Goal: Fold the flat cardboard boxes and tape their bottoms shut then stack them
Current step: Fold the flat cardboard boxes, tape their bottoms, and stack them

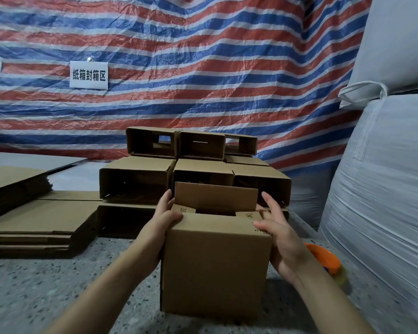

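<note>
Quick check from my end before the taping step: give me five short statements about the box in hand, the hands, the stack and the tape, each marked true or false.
1. Both hands hold the box by its sides. True: left hand and right hand each grip one side.
2. All top flaps are folded shut. False: the far flap stands up and a gap shows.
3. Folded boxes are stacked behind it. True.
4. The orange tape dispenser lies left of the box. False: it lies to the right, beside the white sacks.
5. Flat cardboard is piled on the left. True.
</note>
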The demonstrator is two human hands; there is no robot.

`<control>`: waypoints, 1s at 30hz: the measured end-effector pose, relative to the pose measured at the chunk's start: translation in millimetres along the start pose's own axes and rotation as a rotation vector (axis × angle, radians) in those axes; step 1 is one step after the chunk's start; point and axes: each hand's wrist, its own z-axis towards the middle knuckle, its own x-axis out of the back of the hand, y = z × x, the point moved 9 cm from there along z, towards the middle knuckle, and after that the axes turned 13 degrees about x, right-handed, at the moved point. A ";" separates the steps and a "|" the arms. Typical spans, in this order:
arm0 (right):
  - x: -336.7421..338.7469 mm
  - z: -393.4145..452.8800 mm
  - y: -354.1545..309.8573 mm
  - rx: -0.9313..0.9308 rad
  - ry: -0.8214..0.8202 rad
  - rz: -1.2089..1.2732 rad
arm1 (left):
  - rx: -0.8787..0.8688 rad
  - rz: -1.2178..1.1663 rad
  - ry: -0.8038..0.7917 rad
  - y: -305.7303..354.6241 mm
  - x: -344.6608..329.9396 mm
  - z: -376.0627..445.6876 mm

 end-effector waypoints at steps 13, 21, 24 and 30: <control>3.7 -4.0 6.6 0.043 0.006 0.028 | -0.121 0.022 0.111 2.3 10.8 -9.1; 2.6 -3.5 6.8 0.068 0.034 -0.055 | -0.210 0.382 0.205 24.6 13.8 -18.2; -0.5 -6.4 6.3 0.055 0.005 -0.055 | -0.279 0.958 0.305 50.8 2.3 -27.3; -6.4 -11.8 2.6 0.011 -0.004 -0.006 | -0.408 1.557 0.109 43.3 -79.7 -35.2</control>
